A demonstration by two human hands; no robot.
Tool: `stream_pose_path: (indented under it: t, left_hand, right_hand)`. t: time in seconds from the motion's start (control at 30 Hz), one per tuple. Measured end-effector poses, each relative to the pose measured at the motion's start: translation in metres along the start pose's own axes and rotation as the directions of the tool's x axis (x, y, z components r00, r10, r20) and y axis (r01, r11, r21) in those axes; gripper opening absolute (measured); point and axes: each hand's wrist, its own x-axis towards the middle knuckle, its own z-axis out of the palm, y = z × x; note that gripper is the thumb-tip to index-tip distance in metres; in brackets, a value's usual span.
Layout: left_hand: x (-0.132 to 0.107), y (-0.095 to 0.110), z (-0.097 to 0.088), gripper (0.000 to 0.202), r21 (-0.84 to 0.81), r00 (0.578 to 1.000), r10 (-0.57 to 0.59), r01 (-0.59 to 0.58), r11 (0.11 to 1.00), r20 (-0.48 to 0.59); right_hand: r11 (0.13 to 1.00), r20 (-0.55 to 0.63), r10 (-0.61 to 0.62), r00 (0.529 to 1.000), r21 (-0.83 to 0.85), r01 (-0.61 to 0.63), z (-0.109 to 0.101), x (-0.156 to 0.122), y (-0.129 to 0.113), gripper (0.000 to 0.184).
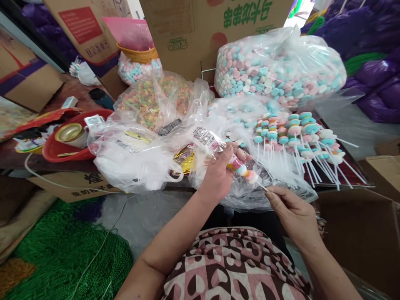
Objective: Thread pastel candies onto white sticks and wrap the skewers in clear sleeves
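My left hand (220,173) is closed round a clear printed wrapper (208,139) with a label and barcode. Out of its lower end come the candies of a marshmallow skewer (250,176), partly inside the wrapper. My right hand (292,212) pinches the white stick of that skewer between thumb and fingers. To the right lie several finished marshmallow skewers (293,133) in a pile, their sticks pointing toward me. Beneath my left hand is clear plastic (237,196), and a yellow printed packet (186,158) lies just left of it.
Behind stand a large bag of pastel marshmallows (246,79) and a bag of orange and green candies (150,100). A white plastic bag (140,166) and a red basin (56,152) are at left. An open cardboard box (359,233) sits lower right; green netting (71,250) covers the floor.
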Motion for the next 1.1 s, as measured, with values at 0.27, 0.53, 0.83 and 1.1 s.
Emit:
stream_pose_path:
  t: [0.27,0.53,0.83,1.1]
  left_hand:
    - [-0.003,-0.009,0.003,0.032,0.088,0.998,-0.053,0.051,0.995,0.022]
    - [-0.004,-0.007,-0.011,0.052,0.180,0.981,-0.141,0.116,0.977,0.135]
    - [0.002,0.000,-0.003,0.027,0.064,0.999,-0.001,-0.001,0.998,0.037]
    - [-0.002,-0.013,-0.001,0.031,0.108,0.996,-0.055,0.048,0.993,0.064]
  right_hand:
    - [0.972,0.181,0.147,0.972,0.156,-0.176,0.011,-0.005,-0.002,0.037]
    - [0.860,0.241,0.287,0.927,0.362,-0.360,0.024,-0.003,0.005,0.039]
    - [0.795,0.275,0.335,0.901,0.430,-0.427,0.033,-0.005,-0.003,0.037]
    - [0.838,0.256,0.313,0.915,0.379,-0.393,0.039,-0.010,-0.004,0.035]
